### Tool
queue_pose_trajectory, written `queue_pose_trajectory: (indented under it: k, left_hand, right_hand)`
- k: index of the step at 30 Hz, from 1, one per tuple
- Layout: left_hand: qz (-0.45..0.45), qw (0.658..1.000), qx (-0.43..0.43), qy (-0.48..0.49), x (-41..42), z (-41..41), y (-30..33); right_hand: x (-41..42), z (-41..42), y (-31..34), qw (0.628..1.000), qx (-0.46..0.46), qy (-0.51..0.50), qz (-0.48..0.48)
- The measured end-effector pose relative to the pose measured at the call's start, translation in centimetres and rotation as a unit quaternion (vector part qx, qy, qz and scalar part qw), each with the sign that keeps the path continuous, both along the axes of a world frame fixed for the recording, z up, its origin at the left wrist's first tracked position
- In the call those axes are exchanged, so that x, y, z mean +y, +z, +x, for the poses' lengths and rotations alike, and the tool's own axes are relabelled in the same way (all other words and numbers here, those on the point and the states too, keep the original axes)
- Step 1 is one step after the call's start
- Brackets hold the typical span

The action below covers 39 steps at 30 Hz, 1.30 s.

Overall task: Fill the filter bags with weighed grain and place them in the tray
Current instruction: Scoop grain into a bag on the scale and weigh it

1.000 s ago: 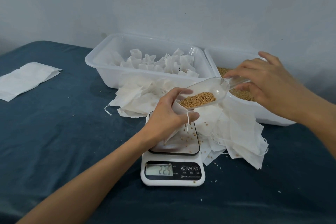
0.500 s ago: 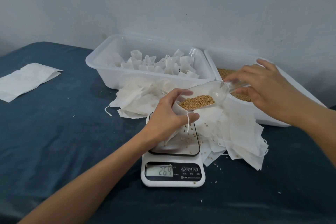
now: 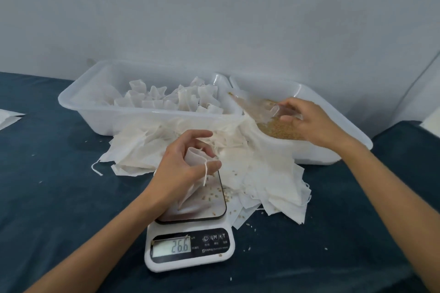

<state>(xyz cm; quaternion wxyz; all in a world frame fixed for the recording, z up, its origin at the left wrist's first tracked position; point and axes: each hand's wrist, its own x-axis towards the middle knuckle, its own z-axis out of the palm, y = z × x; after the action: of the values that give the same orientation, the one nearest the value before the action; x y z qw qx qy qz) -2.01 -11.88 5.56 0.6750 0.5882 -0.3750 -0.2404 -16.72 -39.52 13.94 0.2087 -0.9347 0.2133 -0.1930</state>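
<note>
My left hand [image 3: 183, 166] grips a white filter bag [image 3: 194, 162] by its top, holding it upright on the scale [image 3: 190, 240], whose display reads 26.6. A drawstring hangs over my thumb. My right hand [image 3: 307, 123] holds the handle of a clear plastic scoop [image 3: 252, 104] over the grain tub [image 3: 333, 150], above the brown grain [image 3: 278, 128]. The white tray [image 3: 147, 119] at the back left holds several filled bags [image 3: 171, 100].
A heap of empty filter bags [image 3: 262, 169] lies between the scale and the two containers. Loose grains are scattered on the scale plate and the dark blue cloth [image 3: 59, 197]. More flat white bags [image 3: 7, 116] lie at the far left edge. A wall stands behind.
My right hand has swung the scoop away from the bag mouth and back over the grain tub. The reading rose from 22.9 to 26.6. My left hand still holds the bag.
</note>
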Motion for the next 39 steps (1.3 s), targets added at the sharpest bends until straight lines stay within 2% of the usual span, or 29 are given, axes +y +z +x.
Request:
queue_pose_trajectory:
  k: [3,7,12,16,18,20,22,23,27,32,36,39]
  left_hand:
    - [-0.008,1.000,-0.004,0.001,0.0,0.1,0.0]
    - [-0.007,1.000,0.002,0.003,-0.1,-0.1,-0.1]
    - [-0.009,1.000,0.001,0.004,0.0,0.0,-0.1]
    - [-0.004,1.000,0.006,-0.003,0.0,-0.2,-0.1]
    - [-0.002,1.000,0.006,-0.007,0.1,-0.2,0.0]
    - [0.003,1.000,-0.001,-0.003,0.2,-0.3,0.1]
    - [0.022,0.999,-0.024,0.006,0.4,-0.2,0.2]
    - [0.030,0.999,-0.036,0.011,0.4,-0.2,0.2]
    - [0.023,0.997,-0.071,0.031,0.4,0.1,-0.1]
    - [0.007,0.995,-0.072,0.066,0.3,1.2,-0.2]
    - [-0.004,0.993,-0.068,0.095,-0.3,2.8,0.9]
    - [-0.002,0.986,-0.107,0.126,-1.8,5.8,3.2]
  right_hand:
    - [-3.1,0.7,-0.8,0.992,0.022,-0.121,-0.007]
    - [-6.2,1.3,-1.7,0.967,0.127,-0.220,-0.011]
    - [-7.7,1.9,-3.3,0.933,0.260,-0.248,-0.007]
    - [-7.9,2.1,-3.7,0.913,0.305,-0.267,-0.049]
    - [-6.8,2.4,-3.2,0.919,0.257,-0.280,-0.102]
    - [-4.5,3.0,-2.8,0.956,0.100,-0.236,-0.140]
    - [-0.2,3.8,-2.6,0.982,-0.074,-0.133,-0.112]
    - [2.3,4.1,-2.7,0.985,-0.123,-0.080,-0.088]
    - [9.6,5.4,-4.8,0.985,-0.162,0.053,-0.006]
    - [10.1,5.9,-7.0,0.969,-0.236,0.054,0.056]
    - [9.8,5.8,-7.7,0.958,-0.275,0.068,0.049]
    - [9.5,5.5,-7.6,0.955,-0.285,0.076,0.035]
